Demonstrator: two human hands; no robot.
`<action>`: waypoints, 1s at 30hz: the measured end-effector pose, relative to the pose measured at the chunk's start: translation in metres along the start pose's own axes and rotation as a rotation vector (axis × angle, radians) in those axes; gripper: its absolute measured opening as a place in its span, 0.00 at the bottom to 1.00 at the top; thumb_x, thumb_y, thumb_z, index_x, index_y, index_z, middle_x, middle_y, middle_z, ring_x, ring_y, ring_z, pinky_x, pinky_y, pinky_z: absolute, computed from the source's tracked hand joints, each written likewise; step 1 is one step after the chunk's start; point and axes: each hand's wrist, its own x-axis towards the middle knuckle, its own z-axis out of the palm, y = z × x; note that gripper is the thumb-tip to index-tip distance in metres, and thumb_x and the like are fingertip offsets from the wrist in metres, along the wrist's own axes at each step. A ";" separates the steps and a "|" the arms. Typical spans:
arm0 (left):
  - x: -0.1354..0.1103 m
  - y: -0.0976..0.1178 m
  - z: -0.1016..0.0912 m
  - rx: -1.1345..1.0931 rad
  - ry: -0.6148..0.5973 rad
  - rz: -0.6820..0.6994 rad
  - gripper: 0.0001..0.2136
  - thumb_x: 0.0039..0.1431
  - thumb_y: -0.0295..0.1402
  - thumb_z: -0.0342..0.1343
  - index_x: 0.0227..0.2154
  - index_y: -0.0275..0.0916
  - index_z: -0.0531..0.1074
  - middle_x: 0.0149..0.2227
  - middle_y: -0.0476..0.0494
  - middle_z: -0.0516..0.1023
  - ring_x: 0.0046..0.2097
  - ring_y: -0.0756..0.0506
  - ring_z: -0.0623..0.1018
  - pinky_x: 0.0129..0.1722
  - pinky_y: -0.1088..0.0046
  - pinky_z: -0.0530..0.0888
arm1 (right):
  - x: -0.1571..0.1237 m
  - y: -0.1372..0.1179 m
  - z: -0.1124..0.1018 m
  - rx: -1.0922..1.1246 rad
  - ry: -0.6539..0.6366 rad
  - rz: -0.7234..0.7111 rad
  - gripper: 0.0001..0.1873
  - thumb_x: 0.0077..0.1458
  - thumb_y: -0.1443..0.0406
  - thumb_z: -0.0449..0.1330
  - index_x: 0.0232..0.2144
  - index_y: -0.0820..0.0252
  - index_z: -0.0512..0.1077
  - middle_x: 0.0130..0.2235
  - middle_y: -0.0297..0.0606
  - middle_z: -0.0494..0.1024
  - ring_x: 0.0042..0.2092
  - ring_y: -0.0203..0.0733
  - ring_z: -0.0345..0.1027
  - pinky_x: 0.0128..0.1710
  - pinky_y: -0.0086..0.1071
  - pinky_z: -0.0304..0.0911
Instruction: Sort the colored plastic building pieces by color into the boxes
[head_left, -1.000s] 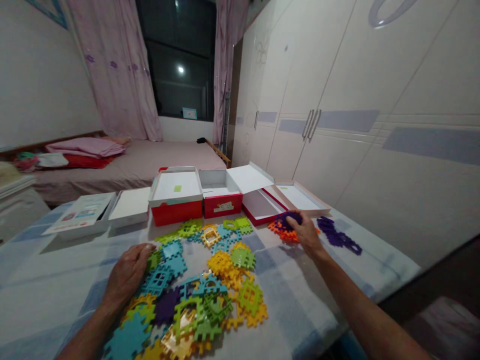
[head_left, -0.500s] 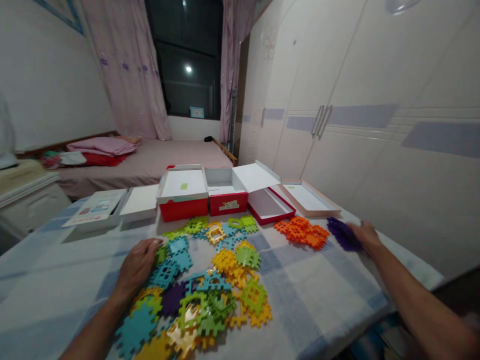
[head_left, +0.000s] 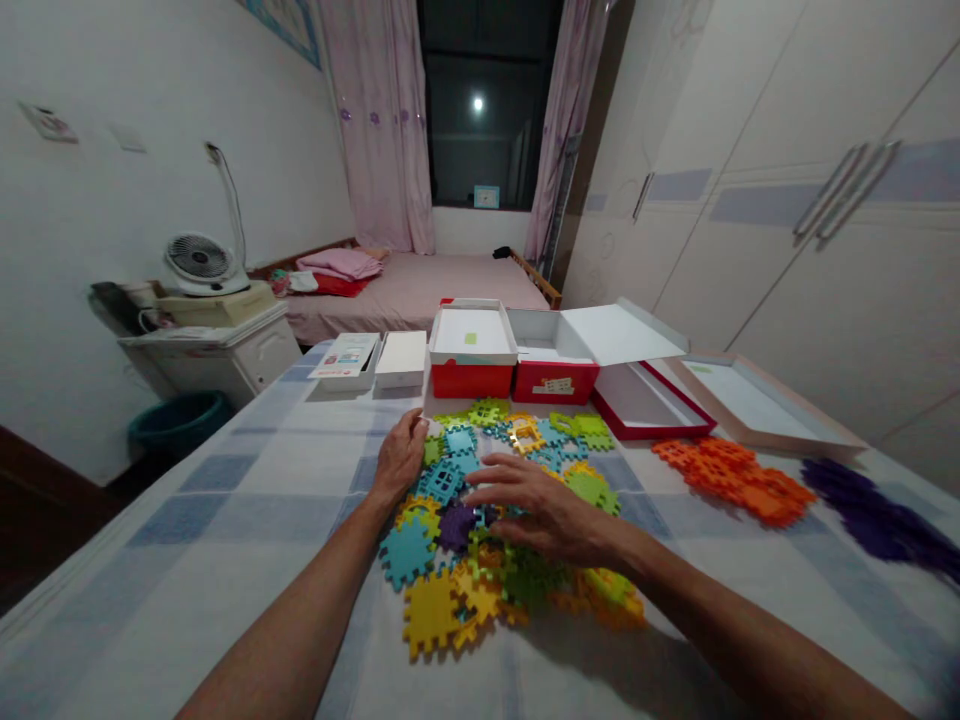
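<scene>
My left hand [head_left: 401, 458] rests at the left edge of a pile of interlocking plastic building pieces, fingers curled together beside a light green piece [head_left: 433, 450]. Whatever those fingers may hold is hidden. Over the middle of the pile reaches my right hand [head_left: 536, 508], fingers spread and holding nothing. Nearest its fingertips lie a purple piece [head_left: 454, 527] and a blue piece [head_left: 442, 482]. Yellow pieces [head_left: 431, 612] and a large turquoise piece [head_left: 407, 552] lie at the near side. My right hand and forearm cover part of the pile.
To the right lie an orange group of pieces [head_left: 739, 480] and a purple group [head_left: 877, 515]. Behind stand a red box [head_left: 472, 380], an open red box [head_left: 555, 382], a red-rimmed lid [head_left: 652, 405], a pinkish tray [head_left: 772, 410] and white boxes [head_left: 401, 360].
My right hand has left the purple group at the right and come over the mixed pile, its fingers now spread. The view has turned left. My left hand stays at the pile's edge.
</scene>
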 end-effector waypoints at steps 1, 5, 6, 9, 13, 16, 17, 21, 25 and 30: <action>0.000 0.000 0.000 -0.022 0.005 -0.011 0.24 0.61 0.41 0.39 0.53 0.31 0.65 0.49 0.34 0.75 0.50 0.41 0.74 0.53 0.62 0.68 | 0.014 -0.004 0.008 -0.022 -0.050 -0.041 0.17 0.61 0.60 0.54 0.52 0.51 0.70 0.58 0.35 0.67 0.62 0.44 0.51 0.61 0.45 0.48; 0.001 -0.001 0.000 -0.091 0.013 -0.043 0.23 0.60 0.40 0.41 0.53 0.32 0.65 0.46 0.34 0.76 0.48 0.41 0.76 0.52 0.62 0.69 | 0.048 0.007 0.032 -0.174 -0.095 -0.022 0.18 0.60 0.60 0.57 0.52 0.51 0.70 0.59 0.40 0.66 0.61 0.48 0.53 0.57 0.47 0.52; 0.001 0.000 0.000 -0.086 0.017 -0.044 0.23 0.60 0.40 0.42 0.53 0.32 0.66 0.46 0.34 0.76 0.48 0.41 0.75 0.52 0.62 0.69 | 0.052 0.015 0.035 -0.214 -0.065 0.018 0.18 0.59 0.61 0.57 0.52 0.50 0.70 0.58 0.40 0.66 0.60 0.48 0.54 0.56 0.46 0.53; 0.001 0.000 0.001 -0.067 0.031 -0.045 0.22 0.60 0.39 0.42 0.52 0.32 0.67 0.46 0.34 0.76 0.48 0.40 0.75 0.51 0.61 0.69 | 0.051 0.043 0.033 -0.329 0.047 0.188 0.17 0.60 0.66 0.55 0.51 0.48 0.70 0.54 0.38 0.70 0.54 0.46 0.61 0.52 0.43 0.54; 0.001 0.001 0.001 -0.058 0.040 -0.047 0.21 0.60 0.38 0.44 0.52 0.33 0.67 0.46 0.34 0.77 0.48 0.39 0.76 0.50 0.60 0.70 | 0.038 0.061 0.017 -0.480 0.175 0.483 0.14 0.61 0.68 0.52 0.45 0.55 0.74 0.50 0.43 0.72 0.52 0.49 0.62 0.49 0.42 0.55; 0.002 0.000 0.002 -0.061 0.047 -0.049 0.21 0.60 0.38 0.44 0.51 0.33 0.68 0.46 0.34 0.77 0.48 0.39 0.76 0.50 0.59 0.69 | 0.031 0.041 0.014 -0.427 0.232 0.476 0.12 0.60 0.67 0.53 0.43 0.60 0.74 0.49 0.45 0.71 0.50 0.46 0.62 0.49 0.38 0.55; 0.002 0.000 0.002 -0.065 0.048 -0.045 0.20 0.60 0.38 0.44 0.51 0.33 0.68 0.46 0.34 0.77 0.49 0.39 0.75 0.51 0.60 0.69 | 0.030 0.030 0.016 -0.377 0.199 0.430 0.12 0.61 0.64 0.53 0.42 0.60 0.74 0.46 0.44 0.72 0.48 0.44 0.63 0.48 0.37 0.55; -0.001 0.002 0.001 -0.094 0.062 0.007 0.18 0.60 0.38 0.46 0.48 0.35 0.71 0.45 0.38 0.78 0.46 0.43 0.76 0.49 0.66 0.70 | 0.032 -0.014 0.033 -0.325 -0.034 0.309 0.25 0.52 0.45 0.58 0.38 0.59 0.75 0.40 0.43 0.73 0.43 0.49 0.64 0.44 0.41 0.56; -0.007 0.008 -0.002 -0.055 0.115 0.283 0.13 0.57 0.36 0.51 0.41 0.37 0.74 0.38 0.42 0.78 0.41 0.44 0.75 0.47 0.65 0.71 | 0.042 -0.024 0.048 -0.398 -0.050 0.350 0.25 0.47 0.48 0.63 0.38 0.64 0.72 0.41 0.47 0.72 0.45 0.52 0.62 0.43 0.43 0.55; -0.010 0.007 0.002 0.023 -0.049 0.500 0.09 0.53 0.39 0.58 0.33 0.40 0.77 0.43 0.41 0.76 0.48 0.42 0.72 0.51 0.60 0.67 | 0.048 -0.012 0.046 -0.269 0.031 0.491 0.17 0.47 0.58 0.63 0.37 0.62 0.68 0.40 0.42 0.72 0.40 0.46 0.63 0.38 0.35 0.53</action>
